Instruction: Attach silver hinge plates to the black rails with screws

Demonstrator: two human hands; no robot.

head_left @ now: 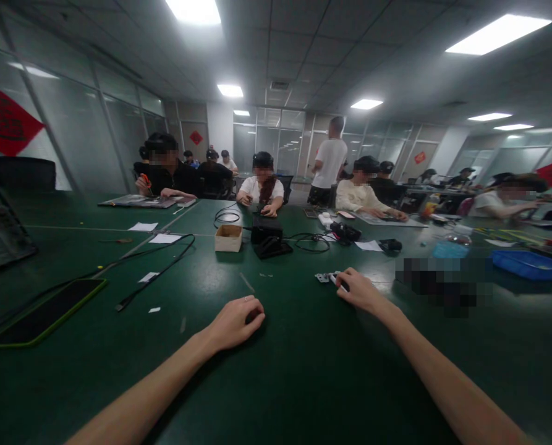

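My right hand (356,289) pinches a small silver metal part (322,278), with holes in its flat end, just above or on the green table (294,346). A pale strip of that part runs back under my fingers, and the rest is hidden. My left hand (238,318) rests on the table to the left with its fingers loosely curled. Nothing shows in the left hand. A short thin strip (246,282) lies just beyond it, and tiny pale bits (266,275) lie between the hands.
Ahead stand an open cardboard box (228,239) and a black device (267,235). Left lie a black cable (157,272) and a green-edged dark pad (48,311). At right are a blue tray (530,264) and a pale blue container (450,247). People sit across the table.
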